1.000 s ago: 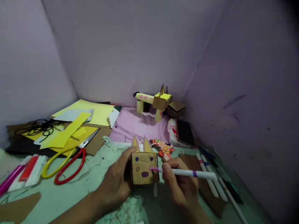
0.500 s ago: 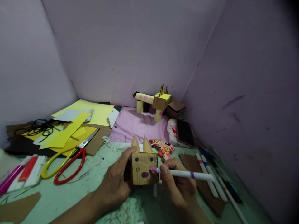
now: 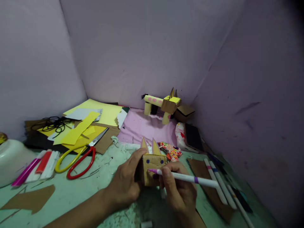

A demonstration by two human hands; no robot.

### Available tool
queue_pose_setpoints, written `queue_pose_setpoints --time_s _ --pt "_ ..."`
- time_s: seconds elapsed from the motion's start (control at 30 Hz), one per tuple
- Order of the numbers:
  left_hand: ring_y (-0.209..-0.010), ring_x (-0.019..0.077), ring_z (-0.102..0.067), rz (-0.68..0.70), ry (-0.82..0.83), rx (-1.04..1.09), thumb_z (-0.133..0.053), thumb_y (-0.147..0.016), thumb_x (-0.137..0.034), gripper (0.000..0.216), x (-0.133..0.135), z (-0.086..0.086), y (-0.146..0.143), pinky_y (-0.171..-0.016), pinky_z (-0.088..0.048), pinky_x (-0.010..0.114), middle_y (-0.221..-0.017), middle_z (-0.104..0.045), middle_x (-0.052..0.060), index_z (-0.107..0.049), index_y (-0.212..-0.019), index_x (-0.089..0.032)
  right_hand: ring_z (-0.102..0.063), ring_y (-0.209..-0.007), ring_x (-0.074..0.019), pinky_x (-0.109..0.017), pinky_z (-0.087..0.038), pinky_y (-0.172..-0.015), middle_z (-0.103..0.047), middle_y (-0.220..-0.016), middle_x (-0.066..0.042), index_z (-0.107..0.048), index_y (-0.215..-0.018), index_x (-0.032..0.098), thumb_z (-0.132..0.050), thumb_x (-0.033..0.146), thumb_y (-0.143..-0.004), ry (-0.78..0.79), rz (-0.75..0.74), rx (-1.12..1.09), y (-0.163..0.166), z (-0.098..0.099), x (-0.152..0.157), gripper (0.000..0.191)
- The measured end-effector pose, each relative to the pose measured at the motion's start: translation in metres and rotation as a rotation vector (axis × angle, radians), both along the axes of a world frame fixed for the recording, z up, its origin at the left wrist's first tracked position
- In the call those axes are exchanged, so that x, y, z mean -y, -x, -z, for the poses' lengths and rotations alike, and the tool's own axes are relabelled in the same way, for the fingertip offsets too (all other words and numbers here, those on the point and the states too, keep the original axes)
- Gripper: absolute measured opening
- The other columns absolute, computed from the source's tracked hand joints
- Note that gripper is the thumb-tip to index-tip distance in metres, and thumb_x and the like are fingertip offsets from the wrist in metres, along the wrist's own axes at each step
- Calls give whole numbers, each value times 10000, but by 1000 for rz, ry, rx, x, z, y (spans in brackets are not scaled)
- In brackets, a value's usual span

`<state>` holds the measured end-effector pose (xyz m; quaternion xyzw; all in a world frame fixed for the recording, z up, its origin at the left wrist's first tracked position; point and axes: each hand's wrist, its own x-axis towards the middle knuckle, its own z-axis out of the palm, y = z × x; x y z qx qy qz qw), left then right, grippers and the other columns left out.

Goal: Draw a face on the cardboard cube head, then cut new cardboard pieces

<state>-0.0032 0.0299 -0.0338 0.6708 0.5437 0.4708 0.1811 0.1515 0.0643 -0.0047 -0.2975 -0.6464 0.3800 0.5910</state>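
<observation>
A small cardboard box head (image 3: 149,164) with two pointed ears and purple dot eyes stands on the green table (image 3: 71,196). My left hand (image 3: 125,183) grips its left side, fingers wrapped round the top edge. My right hand (image 3: 177,186) pinches a white marker with a purple band (image 3: 190,179). The marker's purple tip touches the front face of the box head, and my fingers cover the lower right of that face.
Red-and-yellow scissors (image 3: 76,158) lie to the left beside yellow paper (image 3: 95,114) and cardboard scraps. More markers (image 3: 218,183) lie at the right. A finished cardboard animal (image 3: 163,106) stands at the back on pink cloth. A white container (image 3: 11,161) sits far left.
The marker tip has moved left across the box face, from its right edge towards the middle. The camera view has shifted, bringing the white container into sight at the left.
</observation>
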Motion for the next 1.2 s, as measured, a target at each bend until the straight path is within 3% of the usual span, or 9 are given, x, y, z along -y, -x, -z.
queue_pose_setpoints --time_s 0.3,1.2 --pt "-1181 280 -586 15 -13 6 -549 -694 -81 798 0 -1 0 -1007 -488 436 -1374 -542 82 -295 -1424 -281 -521 -521 -121 -251 -367 -505 -561 -597 30 -593 -745 211 -530 305 -953 -148 87 120 -10 3 -1 236" --pt "-1229 285 -551 17 -43 -3 -533 -707 -71 760 0 -1 -2 -1039 -463 440 -1383 -529 89 -317 -1409 -268 -469 -454 -115 -248 -334 -448 -530 -558 27 -588 -735 209 -541 328 -948 -119 29 227 -14 8 -6 249"
